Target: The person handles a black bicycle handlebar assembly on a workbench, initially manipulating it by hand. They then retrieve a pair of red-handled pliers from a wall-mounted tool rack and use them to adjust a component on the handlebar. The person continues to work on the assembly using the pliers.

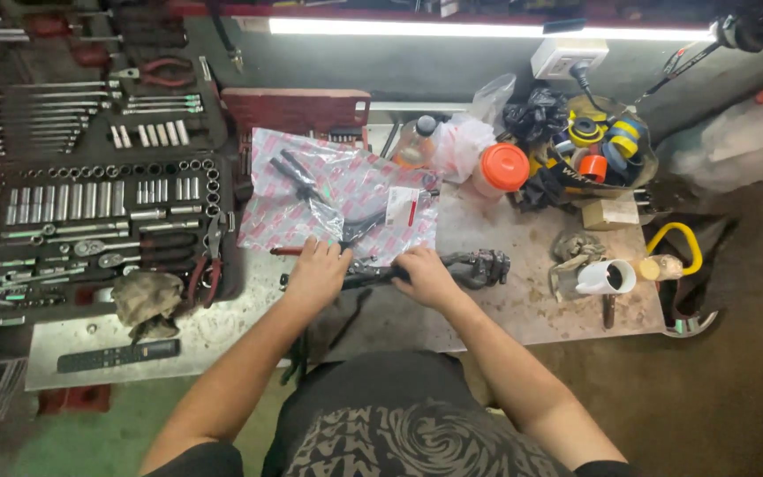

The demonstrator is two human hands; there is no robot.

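At the workbench's (523, 300) front edge, 2 hands, left hand (318, 270) and right hand (426, 274), are closed around a dark metal part (474, 268); socket tray (90, 221) fills the left end, under a strip light (417, 28).

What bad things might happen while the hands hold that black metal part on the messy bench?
1. The left hand and right hand grip a black metal lever assembly close to the bench's front edge; it might slip off.
2. The plastic parts bag lies right behind the hands, so a nudge may push it into the orange-lidded jar.
3. The white cup lies on its side and may roll.
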